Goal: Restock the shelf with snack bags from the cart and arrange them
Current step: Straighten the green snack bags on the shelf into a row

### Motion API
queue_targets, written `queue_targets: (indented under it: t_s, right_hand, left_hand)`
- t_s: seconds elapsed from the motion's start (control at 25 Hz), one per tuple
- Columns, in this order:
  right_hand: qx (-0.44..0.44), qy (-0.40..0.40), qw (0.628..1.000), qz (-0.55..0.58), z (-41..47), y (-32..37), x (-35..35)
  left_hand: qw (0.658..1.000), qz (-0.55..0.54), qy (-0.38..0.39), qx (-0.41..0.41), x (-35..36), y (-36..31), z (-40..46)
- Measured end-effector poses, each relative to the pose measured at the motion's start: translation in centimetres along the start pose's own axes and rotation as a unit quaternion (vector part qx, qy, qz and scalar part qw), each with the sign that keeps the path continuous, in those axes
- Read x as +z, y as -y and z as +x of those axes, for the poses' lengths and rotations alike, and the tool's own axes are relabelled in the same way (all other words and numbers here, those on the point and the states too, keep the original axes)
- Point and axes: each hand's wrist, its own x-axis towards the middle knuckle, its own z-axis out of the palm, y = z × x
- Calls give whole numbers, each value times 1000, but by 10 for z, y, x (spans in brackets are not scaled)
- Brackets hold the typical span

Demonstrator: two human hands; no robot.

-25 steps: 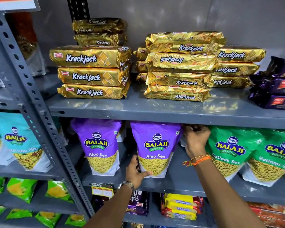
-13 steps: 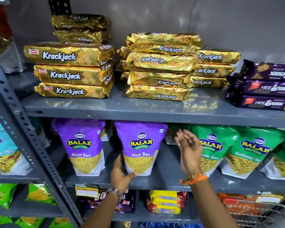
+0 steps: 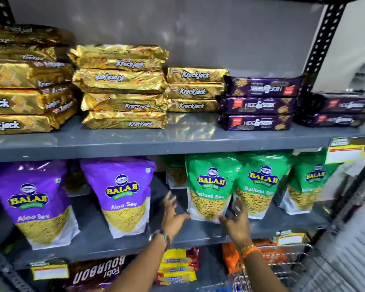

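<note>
On the middle shelf stand two purple Aloo Sev bags and, to their right, a row of green Ratlami Sev bags. My left hand is open, with its thumb touching the lower left corner of the nearest green Ratlami Sev bag. My right hand is open at that bag's lower right corner, fingers spread between it and the green bag beside it. Neither hand grips anything. A wire cart shows at the lower right, below the shelf.
The upper shelf carries stacked gold Krackjack packs and purple Hide & Seek packs. Below are Bourbon packs, yellow packs and orange packs. A black perforated upright bounds the rack on the right. A further green bag stands behind the front row.
My view and both hands have shifted right, from the purple Aloo Sev bag to the first green Ratlami Sev bag. The hands now flank that bag's base.
</note>
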Motion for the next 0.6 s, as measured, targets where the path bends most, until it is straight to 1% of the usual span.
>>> queue_targets:
  t_s: [0.08, 0.12, 0.2, 0.28, 0.36, 0.44, 0.6]
  right_hand:
    - [-32, 42, 997, -47, 18, -3, -6]
    - [-34, 63, 995, -69, 23, -2, -8]
    - [-45, 96, 990, -96, 34, -4, -10]
    - [-72, 122, 984, -108, 44, -9, -11]
    - [-79, 158, 979, -103, 47, -13, -9]
    - [-59, 191, 975, -95, 44, -11, -2]
    - [-30, 241, 966, -83, 37, -5, 17]
  left_hand:
    - [998, 24, 50, 9, 12, 1, 27]
    - [996, 35, 76, 14, 18, 8, 39]
    - [994, 49, 91, 32, 26, 17, 50]
    - [994, 55, 70, 58, 28, 30, 50]
    - [995, 50, 28, 80, 23, 33, 40]
    - [997, 30, 6, 76, 18, 34, 27]
    - [996, 37, -37, 74, 3, 35, 13]
